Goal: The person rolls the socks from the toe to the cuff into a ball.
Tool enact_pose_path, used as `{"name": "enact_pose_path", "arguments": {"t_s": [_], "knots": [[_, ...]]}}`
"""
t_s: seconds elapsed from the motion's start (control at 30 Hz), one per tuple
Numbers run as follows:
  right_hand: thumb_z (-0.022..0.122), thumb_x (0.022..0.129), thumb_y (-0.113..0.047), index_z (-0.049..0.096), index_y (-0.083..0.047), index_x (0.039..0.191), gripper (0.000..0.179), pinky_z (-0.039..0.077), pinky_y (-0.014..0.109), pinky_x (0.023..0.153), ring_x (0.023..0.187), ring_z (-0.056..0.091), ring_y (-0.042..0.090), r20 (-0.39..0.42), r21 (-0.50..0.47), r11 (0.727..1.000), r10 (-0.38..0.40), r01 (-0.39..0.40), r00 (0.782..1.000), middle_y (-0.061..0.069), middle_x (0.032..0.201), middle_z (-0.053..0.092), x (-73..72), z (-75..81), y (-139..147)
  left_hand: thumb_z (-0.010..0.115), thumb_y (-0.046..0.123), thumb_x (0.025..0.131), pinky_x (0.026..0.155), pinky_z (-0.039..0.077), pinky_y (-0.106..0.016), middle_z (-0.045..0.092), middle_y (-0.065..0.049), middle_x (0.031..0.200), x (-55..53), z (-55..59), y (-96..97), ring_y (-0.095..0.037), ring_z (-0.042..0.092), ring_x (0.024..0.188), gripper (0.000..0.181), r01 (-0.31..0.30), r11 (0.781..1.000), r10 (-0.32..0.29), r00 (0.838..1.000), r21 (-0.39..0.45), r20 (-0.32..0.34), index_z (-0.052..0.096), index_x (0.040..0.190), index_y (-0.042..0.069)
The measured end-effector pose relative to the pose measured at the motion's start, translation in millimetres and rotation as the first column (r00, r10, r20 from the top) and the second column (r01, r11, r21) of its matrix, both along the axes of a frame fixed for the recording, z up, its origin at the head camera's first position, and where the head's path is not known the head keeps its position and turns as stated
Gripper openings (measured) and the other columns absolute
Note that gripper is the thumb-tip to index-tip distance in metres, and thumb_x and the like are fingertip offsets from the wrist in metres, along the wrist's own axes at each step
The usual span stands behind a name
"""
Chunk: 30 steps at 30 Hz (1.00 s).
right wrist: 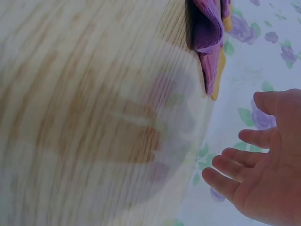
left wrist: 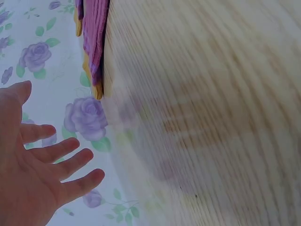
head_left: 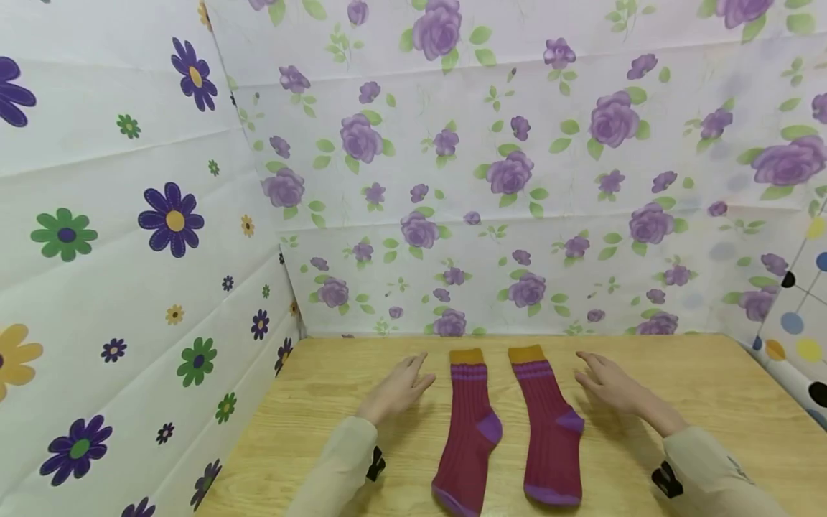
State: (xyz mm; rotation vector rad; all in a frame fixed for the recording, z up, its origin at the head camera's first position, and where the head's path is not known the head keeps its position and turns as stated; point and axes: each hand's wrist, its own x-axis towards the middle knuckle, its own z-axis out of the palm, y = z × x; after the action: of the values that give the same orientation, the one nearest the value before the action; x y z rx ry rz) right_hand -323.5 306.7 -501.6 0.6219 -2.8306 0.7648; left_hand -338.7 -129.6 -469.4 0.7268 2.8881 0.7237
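Two maroon ribbed socks lie flat, side by side on the wooden table (head_left: 310,424), with mustard cuffs toward the back and purple heels and toes. The left sock (head_left: 466,431) slants slightly; the right sock (head_left: 551,431) has its heel pointing right. My left hand (head_left: 397,388) hovers to the left of the left sock's cuff, fingers spread and holding nothing. On the other side, my right hand (head_left: 612,385) is held near the right sock's upper part, apart from it. Both wrist views show relaxed, extended fingers, with part of a sock (left wrist: 95,42) beyond the hand.
Behind the table hangs a white sheet with purple roses (head_left: 439,172). A daisy-print sheet (head_left: 129,287) runs along the left side, and a dotted sheet (head_left: 801,323) borders the right. Each wrist carries a black strap piece, the right one (head_left: 667,480) showing below the sleeve.
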Motion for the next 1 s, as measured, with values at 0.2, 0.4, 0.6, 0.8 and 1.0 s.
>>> {"name": "enact_pose_path", "arguments": {"t_s": [0.2, 0.4, 0.6, 0.8, 1.0], "knots": [[0.048, 0.102, -0.025, 0.035, 0.016, 0.139, 0.056, 0.037, 0.064, 0.099, 0.126, 0.041, 0.054, 0.039, -0.013, 1.000, 0.002, -0.001, 0.999, 0.038, 0.138, 0.042, -1.3, -0.4, -3.3, 0.037, 0.043, 0.104, 0.111, 0.033, -0.053, 0.032, -0.022, 0.153, -0.7, -0.1, 3.5, -0.038, 0.037, 0.138, 0.062, 0.026, 0.997, -0.028, 0.999, 0.071, 0.033, 0.024, 0.153, 0.009], [0.050, 0.101, -0.021, 0.042, 0.016, 0.134, 0.050, 0.044, 0.059, 0.094, 0.115, 0.054, 0.049, 0.054, -0.011, 1.000, -0.025, 0.026, 0.998, 0.037, 0.130, 0.051, -2.3, 2.7, -10.2, 0.040, 0.038, 0.104, 0.109, 0.036, -0.051, 0.037, -0.022, 0.150, -1.7, -0.5, 9.0, -0.038, 0.040, 0.136, 0.058, 0.061, 0.991, -0.067, 0.997, 0.120, 0.043, 0.029, 0.151, 0.004], [0.051, 0.100, -0.016, 0.050, 0.015, 0.127, 0.041, 0.051, 0.054, 0.084, 0.102, 0.062, 0.047, 0.092, -0.059, 0.998, -0.030, 0.036, 0.995, 0.035, 0.123, 0.056, -3.5, 4.2, -14.9, 0.043, 0.027, 0.104, 0.102, 0.043, -0.050, 0.044, -0.027, 0.143, -3.9, -2.0, 16.0, -0.042, 0.048, 0.127, 0.053, 0.095, 0.982, -0.105, 0.993, 0.164, 0.050, 0.033, 0.147, -0.002], [0.055, 0.097, -0.011, 0.056, 0.013, 0.119, 0.033, 0.052, 0.052, 0.082, 0.099, 0.063, 0.044, 0.079, -0.083, 0.994, -0.066, 0.072, 0.995, 0.031, 0.113, 0.063, -5.6, -0.3, -19.4, 0.043, 0.025, 0.104, 0.100, 0.045, -0.049, 0.049, -0.026, 0.139, -2.2, -2.3, 21.4, -0.039, 0.053, 0.123, 0.050, 0.093, 0.977, -0.109, 0.991, 0.193, 0.075, 0.036, 0.146, -0.001], [0.054, 0.096, -0.010, 0.057, 0.013, 0.118, 0.032, 0.054, 0.047, 0.077, 0.096, 0.065, 0.041, 0.120, -0.150, 0.981, -0.106, 0.123, 0.987, 0.028, 0.105, 0.067, -7.0, 1.3, -25.4, 0.044, 0.026, 0.104, 0.096, 0.048, -0.046, 0.055, -0.022, 0.133, 0.8, -0.2, 28.7, -0.033, 0.057, 0.117, 0.045, 0.100, 0.967, -0.123, 0.989, 0.234, 0.082, 0.043, 0.144, 0.005]]}}
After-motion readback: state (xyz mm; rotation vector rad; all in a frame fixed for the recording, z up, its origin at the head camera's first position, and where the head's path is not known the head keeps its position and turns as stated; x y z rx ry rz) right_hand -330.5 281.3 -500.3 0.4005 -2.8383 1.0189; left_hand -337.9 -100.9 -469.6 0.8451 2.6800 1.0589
